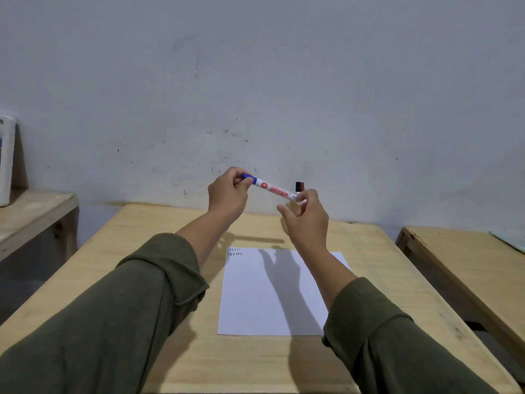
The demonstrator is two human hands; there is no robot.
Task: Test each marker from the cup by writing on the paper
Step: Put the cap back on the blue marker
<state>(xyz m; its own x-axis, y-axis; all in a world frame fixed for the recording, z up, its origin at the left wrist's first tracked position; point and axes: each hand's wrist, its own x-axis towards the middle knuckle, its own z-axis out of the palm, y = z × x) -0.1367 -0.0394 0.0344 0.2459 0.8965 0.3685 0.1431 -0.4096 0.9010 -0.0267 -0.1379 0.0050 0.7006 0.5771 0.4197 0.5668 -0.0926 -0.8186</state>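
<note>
From the head camera, both arms reach forward over a pale wooden desk (pixel 159 362), each in a dark olive sleeve (pixel 119 317) pushed back from the wrist. The left hand (pixel 227 197) is raised above the far end of the desk, its thumb and fingers curled round the blue cap end of a marker (pixel 274 189). The marker has a white barrel with red lettering and slopes down to the right, held in the air between the two hands. The right hand (pixel 305 220) pinches the other end of the barrel with its fingertips, the remaining fingers loosely bent below. Just behind the right hand's fingers a small dark marker tip or cap (pixel 299 186) pokes up; what it stands in is hidden by the hand, so the cup cannot be made out. Below the hands a white sheet of paper (pixel 255 302) lies flat on the desk, well apart from the marker, with two short rows of small strokes (pixel 235 252) in its far left corner. The hands' shadow falls across the sheet. A second wooden bench (pixel 460 260) stands to the right, and a shelf (pixel 31 211) to the left against the wall
</note>
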